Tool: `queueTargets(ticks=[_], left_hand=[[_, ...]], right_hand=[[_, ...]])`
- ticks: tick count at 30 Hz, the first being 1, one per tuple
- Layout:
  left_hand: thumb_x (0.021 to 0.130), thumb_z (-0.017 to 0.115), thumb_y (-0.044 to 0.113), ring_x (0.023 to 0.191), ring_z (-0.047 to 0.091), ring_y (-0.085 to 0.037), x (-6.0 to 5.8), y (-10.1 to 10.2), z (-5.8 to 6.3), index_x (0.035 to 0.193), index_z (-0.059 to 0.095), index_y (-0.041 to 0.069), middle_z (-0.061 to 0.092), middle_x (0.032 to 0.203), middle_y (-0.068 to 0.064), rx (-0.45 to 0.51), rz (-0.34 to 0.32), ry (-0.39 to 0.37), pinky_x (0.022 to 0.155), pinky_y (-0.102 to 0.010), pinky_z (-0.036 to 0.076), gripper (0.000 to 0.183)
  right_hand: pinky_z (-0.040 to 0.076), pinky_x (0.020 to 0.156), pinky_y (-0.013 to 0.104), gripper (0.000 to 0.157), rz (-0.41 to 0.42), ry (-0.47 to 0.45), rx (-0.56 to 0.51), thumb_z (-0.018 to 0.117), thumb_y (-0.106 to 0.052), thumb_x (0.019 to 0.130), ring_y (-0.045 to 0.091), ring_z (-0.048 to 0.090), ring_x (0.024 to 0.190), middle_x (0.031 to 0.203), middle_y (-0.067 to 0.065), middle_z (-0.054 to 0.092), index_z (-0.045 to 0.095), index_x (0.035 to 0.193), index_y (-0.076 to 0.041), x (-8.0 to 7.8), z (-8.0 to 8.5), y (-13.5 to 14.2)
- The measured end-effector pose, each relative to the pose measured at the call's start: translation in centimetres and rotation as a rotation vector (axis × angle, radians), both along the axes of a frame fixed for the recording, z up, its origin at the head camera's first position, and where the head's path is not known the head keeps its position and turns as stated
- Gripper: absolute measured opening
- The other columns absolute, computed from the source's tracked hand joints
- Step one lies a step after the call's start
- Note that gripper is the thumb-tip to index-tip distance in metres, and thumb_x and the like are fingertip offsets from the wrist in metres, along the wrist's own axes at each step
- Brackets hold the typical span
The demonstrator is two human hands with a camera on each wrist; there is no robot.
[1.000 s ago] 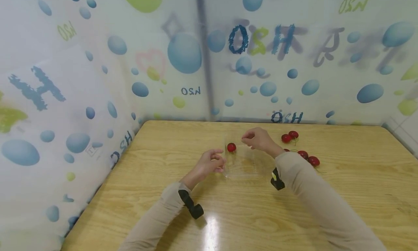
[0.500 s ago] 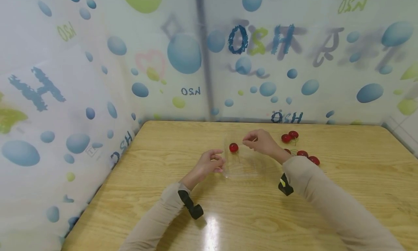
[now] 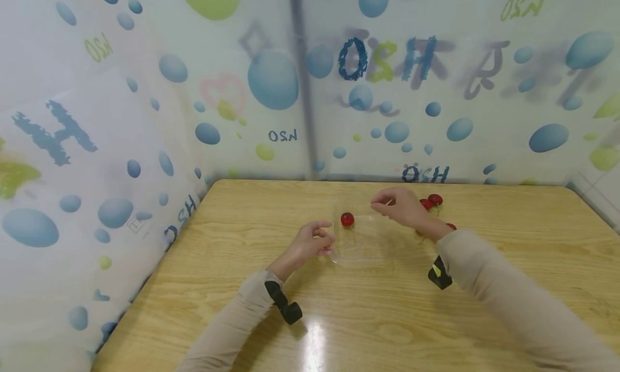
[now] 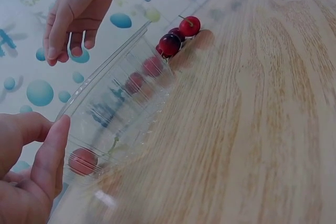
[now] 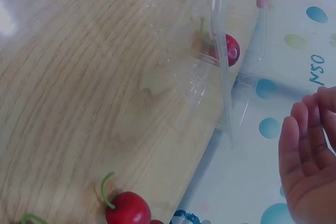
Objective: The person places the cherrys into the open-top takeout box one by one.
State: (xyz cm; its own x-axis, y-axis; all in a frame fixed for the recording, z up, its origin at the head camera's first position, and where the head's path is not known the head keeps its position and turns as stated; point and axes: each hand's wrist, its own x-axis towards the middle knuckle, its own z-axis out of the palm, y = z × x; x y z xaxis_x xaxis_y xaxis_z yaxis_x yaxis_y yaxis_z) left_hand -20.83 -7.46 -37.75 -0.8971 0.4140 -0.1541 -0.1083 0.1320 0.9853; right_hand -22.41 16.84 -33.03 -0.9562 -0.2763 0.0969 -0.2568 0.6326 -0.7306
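A clear plastic container (image 3: 363,256) sits on the table, with one red cherry (image 3: 347,219) and its green stem inside. At its left side, my left hand (image 3: 310,240) pinches the rim between thumb and finger, as the left wrist view shows. Above the container's far right corner hovers my right hand (image 3: 399,206), holding nothing. Its fingers (image 5: 296,140) are loosely bent in the right wrist view, with the thumb near the index finger. More cherries (image 4: 189,25) lie on the table right of the container, partly hidden by the right hand and forearm in the head view.
The wooden table (image 3: 368,318) runs back to a wall covering (image 3: 242,65) printed with blue and green drops. A similar covering stands along the left side. Black wrist straps (image 3: 283,304) show on both sleeves. One stemmed cherry (image 5: 128,209) is near the right wrist camera.
My right hand has drawn away to the right from above the container, covering some of the loose cherries. The cherry inside has shifted slightly right. My left hand has stayed at the rim.
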Motion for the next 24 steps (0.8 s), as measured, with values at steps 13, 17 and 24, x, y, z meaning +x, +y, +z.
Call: queueTargets(ticks=[13,17,24], left_hand=[[0.085,0.055,-0.001,0.066,0.056,-0.013,-1.0,0.0,-1.8,0.126,0.038,-0.007,0.049,0.086,-0.009,-0.008,0.03,-0.001,0.062,-0.025,0.053,0.045],[0.084,0.055,-0.001,0.066,0.056,-0.015,-1.0,0.0,-1.8,0.125,0.039,-0.006,0.049,0.086,-0.01,-0.006,0.037,-0.006,0.062,-0.025,0.053,0.044],[0.084,0.056,-0.001,0.068,0.056,-0.016,-1.3,0.0,-2.1,0.126,0.038,-0.006,0.049,0.087,-0.01,-0.002,0.03,-0.013,0.062,-0.025,0.053,0.046]], right_hand=[[0.052,0.065,0.034,0.02,-0.042,0.012,-0.005,0.057,-0.019,0.087,0.018,0.059,0.071,0.092,0.013,0.061,0.064,0.098,-0.004,0.7,1.6,2.2],[0.052,0.064,0.032,0.022,-0.048,0.046,0.024,0.057,-0.021,0.087,0.018,0.058,0.071,0.092,0.013,0.061,0.063,0.098,-0.004,0.8,2.1,3.0],[0.049,0.059,0.031,0.028,-0.068,0.033,0.021,0.055,-0.027,0.088,0.019,0.056,0.074,0.093,0.012,0.059,0.062,0.1,-0.004,1.0,2.8,5.0]])
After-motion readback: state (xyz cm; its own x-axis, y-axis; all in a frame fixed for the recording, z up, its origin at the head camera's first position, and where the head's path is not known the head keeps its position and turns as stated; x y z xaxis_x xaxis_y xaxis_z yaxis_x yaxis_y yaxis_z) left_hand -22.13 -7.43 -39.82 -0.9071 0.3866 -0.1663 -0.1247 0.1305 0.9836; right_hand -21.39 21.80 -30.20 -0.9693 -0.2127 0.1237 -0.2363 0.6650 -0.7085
